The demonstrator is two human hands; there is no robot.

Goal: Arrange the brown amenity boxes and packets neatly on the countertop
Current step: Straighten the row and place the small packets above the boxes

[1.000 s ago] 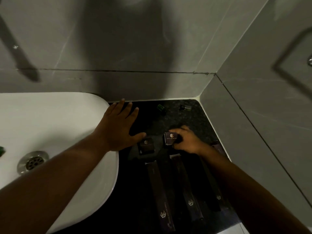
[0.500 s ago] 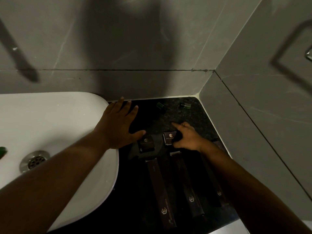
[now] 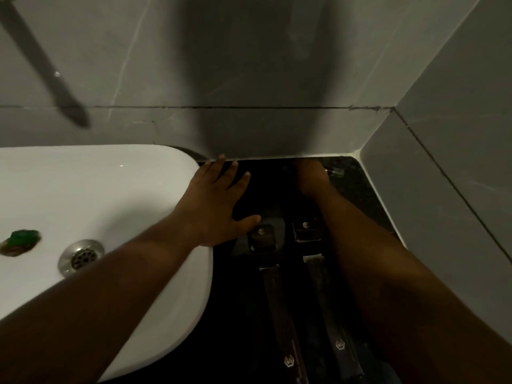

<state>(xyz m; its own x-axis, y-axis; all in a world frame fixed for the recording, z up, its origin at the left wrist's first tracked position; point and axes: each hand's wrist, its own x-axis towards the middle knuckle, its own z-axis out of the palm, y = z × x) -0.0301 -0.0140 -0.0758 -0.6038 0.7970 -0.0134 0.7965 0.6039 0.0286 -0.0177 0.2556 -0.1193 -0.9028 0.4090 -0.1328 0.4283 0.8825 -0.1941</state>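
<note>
**Reaching to the back of the dark counter**

Spreading flat, the left hand [image 3: 214, 206] rests on the white sink [image 3: 110, 189] rim, holding nothing, its thumb touching the left small box [image 3: 261, 236]. The right hand [image 3: 311, 176] is at the wall; its grip cannot be told. Two long packets [image 3: 279, 309] run lengthwise toward the person, behind that hand, under the right forearm's side. The right small box [image 3: 306, 230] lies nearer this arm.
</note>
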